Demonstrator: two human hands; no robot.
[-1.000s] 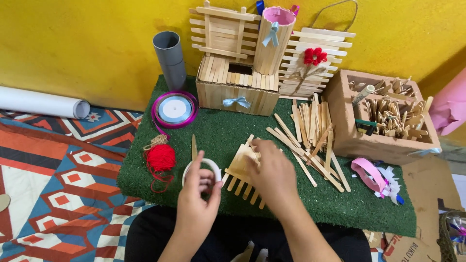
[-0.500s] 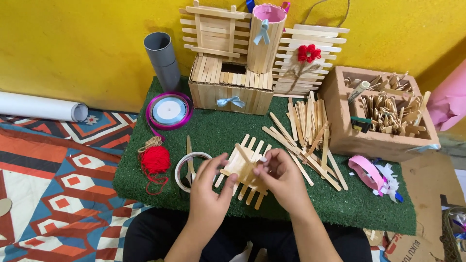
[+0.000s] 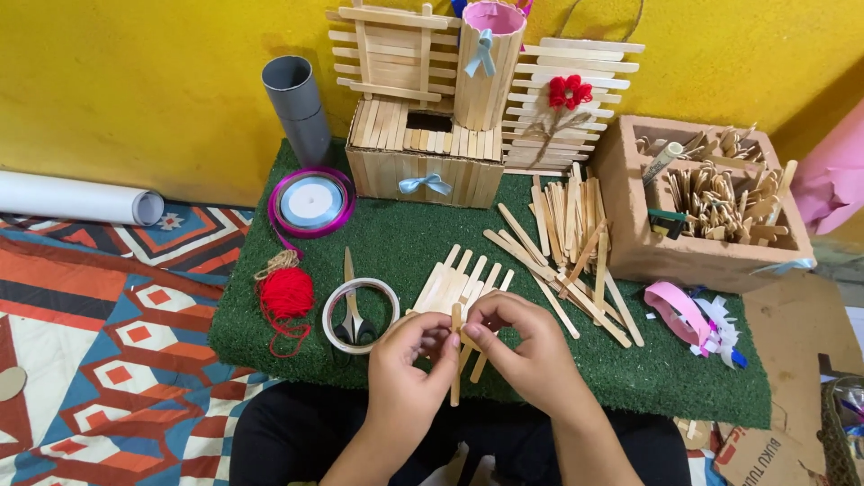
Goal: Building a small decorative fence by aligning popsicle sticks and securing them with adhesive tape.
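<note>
Both hands meet over the front edge of the green mat (image 3: pixel 270 315): the left hand (image 3: pixel 407 369) and right hand (image 3: pixel 522 351) each pinch one upright wooden stick (image 3: pixel 456 360) between thumb and fingertips, fingers clamped on it. The stick stands just in front of a flat panel of glued sticks (image 3: pixel 454 283) lying on the mat. A tape roll (image 3: pixel 335 310) with scissors (image 3: pixel 353 310) lies just left of the hands, with loose sticks (image 3: pixel 571 234) to the right.

A home craft corner on the floor: beyond the fingers (image 3: pixel 430 344) lies a green artificial-grass mat (image 3: pixel 396 243) against a yellow painted wall (image 3: pixel 135 81), holding finished wooden ice-cream-stick boxes (image 3: pixel 423 162); left of them, a patterned woven rug (image 3: pixel 99 315).
</note>
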